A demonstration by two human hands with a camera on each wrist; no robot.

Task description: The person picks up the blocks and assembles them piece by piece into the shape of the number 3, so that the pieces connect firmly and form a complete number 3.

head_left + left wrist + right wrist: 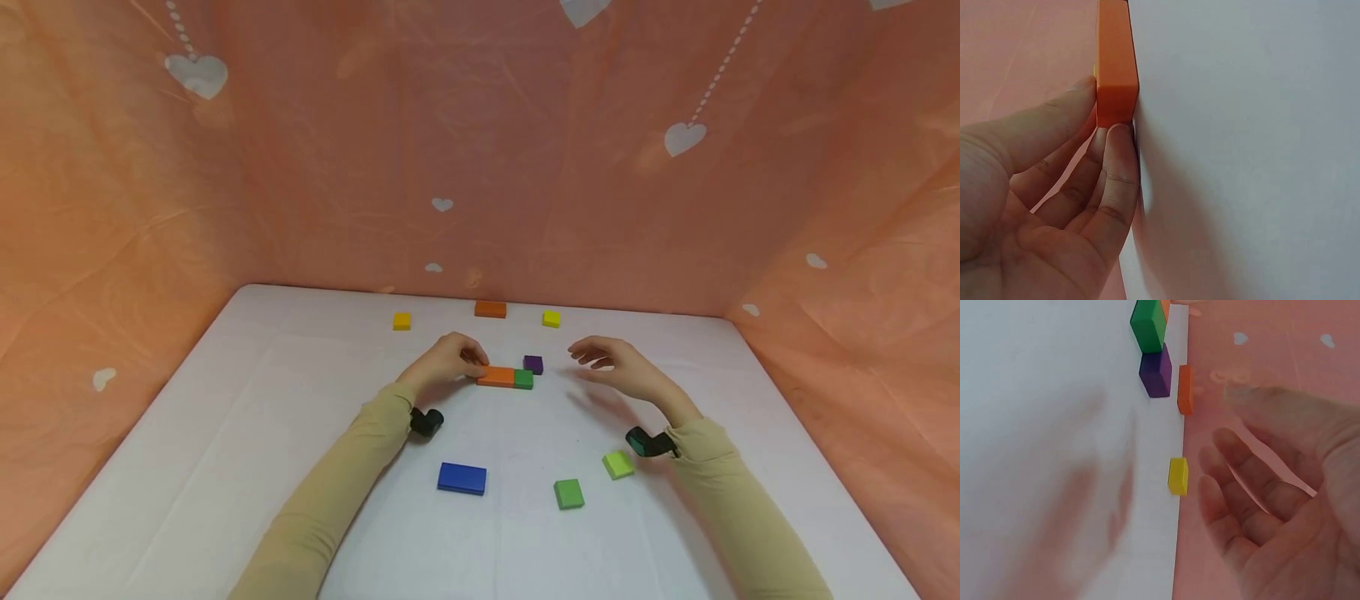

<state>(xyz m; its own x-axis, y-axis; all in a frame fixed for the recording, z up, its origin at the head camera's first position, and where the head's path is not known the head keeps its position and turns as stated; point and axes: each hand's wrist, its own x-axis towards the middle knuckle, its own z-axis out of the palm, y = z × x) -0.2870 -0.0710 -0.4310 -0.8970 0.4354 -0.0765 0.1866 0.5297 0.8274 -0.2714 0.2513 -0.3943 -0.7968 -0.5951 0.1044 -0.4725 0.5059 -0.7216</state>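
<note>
My left hand (450, 360) holds the left end of an orange block (496, 377) on the white table. In the left wrist view the thumb (1075, 94) lies along one face of the block, with the other fingers at its end. A green block (523, 380) sits flush against the orange block's right end. Just behind the green one is a purple block (533, 364). To the right of these, my right hand (622, 367) hovers over the table, fingers loosely bent, with nothing in it.
Along the table's far edge lie an amber block (402, 322), a darker orange block (491, 310) and a yellow block (551, 319). Nearer are a blue block (462, 479), a green square block (569, 494) and a lime block (618, 465) by the right wrist. Pinkish-orange curtains (480, 167) surround the table.
</note>
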